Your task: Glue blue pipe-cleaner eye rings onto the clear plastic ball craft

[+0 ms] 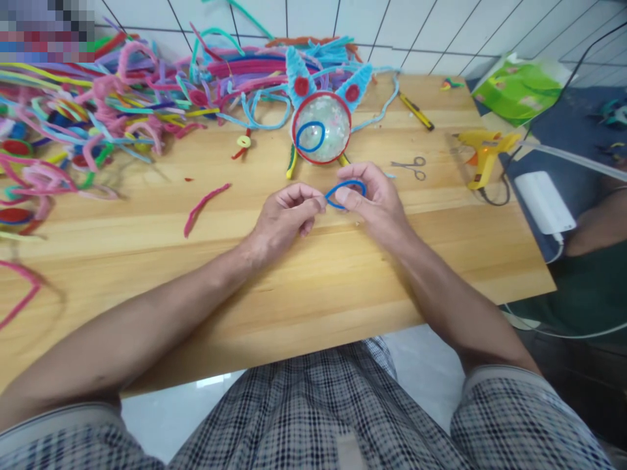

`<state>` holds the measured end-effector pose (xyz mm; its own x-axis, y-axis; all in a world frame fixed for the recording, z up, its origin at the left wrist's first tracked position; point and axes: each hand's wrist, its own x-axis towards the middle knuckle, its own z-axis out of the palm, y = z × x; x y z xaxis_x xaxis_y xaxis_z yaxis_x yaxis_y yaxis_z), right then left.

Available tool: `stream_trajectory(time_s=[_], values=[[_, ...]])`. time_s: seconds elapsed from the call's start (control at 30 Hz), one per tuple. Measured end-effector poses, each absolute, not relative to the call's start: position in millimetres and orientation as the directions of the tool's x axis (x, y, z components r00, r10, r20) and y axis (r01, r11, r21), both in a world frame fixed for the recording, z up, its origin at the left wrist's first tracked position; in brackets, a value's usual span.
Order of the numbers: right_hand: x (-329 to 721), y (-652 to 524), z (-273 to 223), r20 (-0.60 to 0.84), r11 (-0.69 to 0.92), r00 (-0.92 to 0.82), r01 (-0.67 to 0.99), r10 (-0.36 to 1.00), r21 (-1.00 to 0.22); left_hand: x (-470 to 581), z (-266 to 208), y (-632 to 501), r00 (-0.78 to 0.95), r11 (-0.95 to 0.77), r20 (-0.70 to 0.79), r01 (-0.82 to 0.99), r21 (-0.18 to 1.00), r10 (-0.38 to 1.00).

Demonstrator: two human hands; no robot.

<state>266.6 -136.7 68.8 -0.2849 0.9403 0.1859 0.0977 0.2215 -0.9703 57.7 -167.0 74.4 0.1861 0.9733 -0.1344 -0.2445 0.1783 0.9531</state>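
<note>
Pinching the blue loop (339, 187) with left hand (287, 212) and right hand (376, 199) fingers, we hold it between the tabletop's (343, 281) front and back edges. We judge the round figure (337, 125) part-built: ears (296, 68) and a matching loop (324, 135) are on it; ours is not.

Two hands (281, 215), two dark-blue loops (364, 187) (a pair), one knife (417, 111), one glue gun (484, 153)

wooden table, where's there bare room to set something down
Bare tabletop shows between the pink strip and left forearm, and on the right between the scissors, glue gun and right forearm. Crowded: the far left, under heaped pipe cleaners, and the middle, with left hand, right hand, blue loop and clear round piece.
</note>
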Motion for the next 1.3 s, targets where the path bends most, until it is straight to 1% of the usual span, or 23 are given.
stream_trajectory(time_s=[0.1,0.2,0.43,0.77,1.0,1.17,1.3], values=[[260,-140,65,0.116,0.134,-0.321,0.035,0.940,-0.990,59,75,-169,0.136,0.145,-0.112,-0.259,0.955,0.984],[254,-143,64,0.073,0.071,-0.304,-0.018,0.950,-0.997,60,74,-169,0.134,0.131,-0.097,-0.272,0.953,0.986],[246,-147,65,0.056,0.034,-0.237,-0.098,0.970,-0.995,61,74,-170,0.153,0.123,-0.085,-0.263,0.957,0.985],[244,-149,64,0.092,0.080,-0.223,-0.065,0.970,-0.995,59,68,-169,0.181,0.128,-0.086,-0.233,0.964,0.980],[247,-148,61,0.119,0.106,-0.221,-0.070,0.968,-0.992,59,76,-170,0.199,0.175,-0.117,-0.305,0.936,0.973],[248,-148,60,0.106,0.105,-0.215,-0.019,0.971,-0.994,60,76,-169,0.201,0.175,-0.125,-0.252,0.952,0.972],[248,-148,60,0.104,0.103,-0.229,-0.014,0.968,-0.995,60,73,-167,0.208,0.168,-0.120,-0.228,0.959,0.971]])
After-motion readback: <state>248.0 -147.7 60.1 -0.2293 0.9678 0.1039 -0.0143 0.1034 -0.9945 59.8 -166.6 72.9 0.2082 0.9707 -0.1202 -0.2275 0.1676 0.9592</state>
